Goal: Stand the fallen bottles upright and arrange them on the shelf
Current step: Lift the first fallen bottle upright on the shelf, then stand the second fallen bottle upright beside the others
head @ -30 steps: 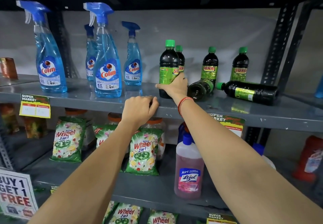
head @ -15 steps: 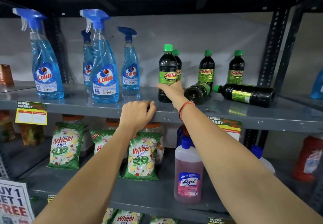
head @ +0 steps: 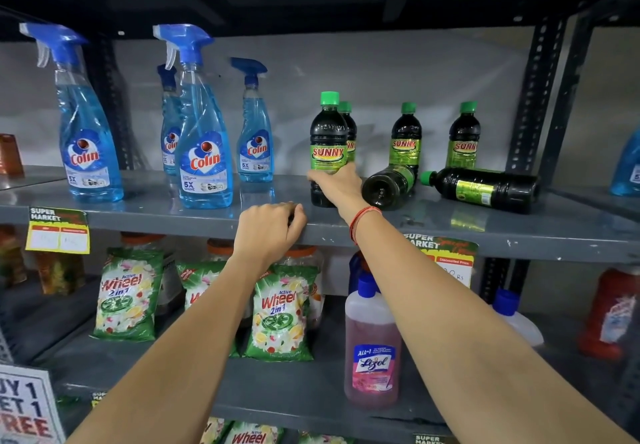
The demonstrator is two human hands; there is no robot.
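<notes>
Dark Sunny bottles with green caps stand on the upper shelf (head: 450,229). The front upright bottle (head: 327,138) has my right hand (head: 337,185) around its lower half, thumb on its left side and fingers on its right. Another upright bottle (head: 349,132) stands just behind it, and two more (head: 405,138) (head: 464,135) stand at the back. One fallen bottle (head: 388,185) lies with its base towards me, right beside my right hand. A second fallen bottle (head: 485,189) lies sideways, cap pointing left. My left hand (head: 268,232) is curled over the shelf's front edge.
Several blue Colin spray bottles (head: 204,152) stand on the left of the same shelf. Below are Wheel detergent packs (head: 280,312) and a pink Lizol bottle (head: 372,350). A perforated metal upright (head: 533,97) bounds the shelf on the right. Price tags (head: 57,230) hang from the edge.
My right hand has slid down the front upright bottle, from over the label to below it. The left hand stays on the shelf edge. The view has tilted slightly.
</notes>
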